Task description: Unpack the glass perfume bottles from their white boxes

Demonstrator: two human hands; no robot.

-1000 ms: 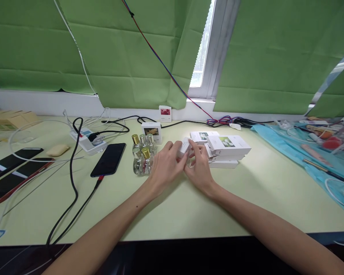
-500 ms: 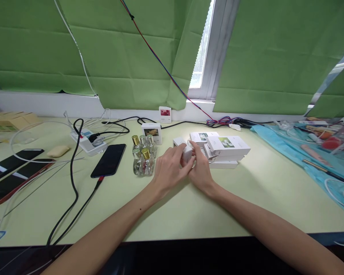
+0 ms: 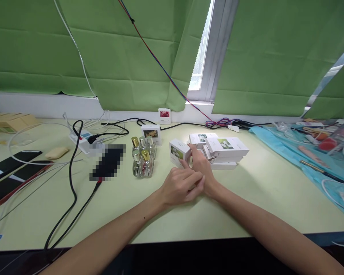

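Nearest to me, the left hand (image 3: 181, 185) lies low over the table (image 3: 255, 202), its fingers folded in and pointing toward 2 o'clock, resting against the right wrist; I cannot tell whether they pinch anything. The right hand (image 3: 201, 164) reaches toward 11 o'clock, fingers narrow, index on the near-right corner of the white box (image 3: 179, 151) and what looks like the thumb low on its front.

Half a second ago I had the left hand's fingers around that box; now they have drawn back nearer to me, and its flower picture shows.

The box stands upright on the table, picture face toward about 7 o'clock (its lower edge is partly hidden from me). Its long top edge, the best guide I have to its long axis, runs from 10 to 4 o'clock.

From the box, five capped glass bottles (image 3: 143, 158) cluster at 9 o'clock, with a pixelated phone (image 3: 108, 162) farther out. The stacked boxes (image 3: 225, 151) lie at 3 o'clock. Beyond, a yellow-flower box (image 3: 151, 135) stands at 10 o'clock and a red-flower box (image 3: 164, 115) at 11, by the wall.
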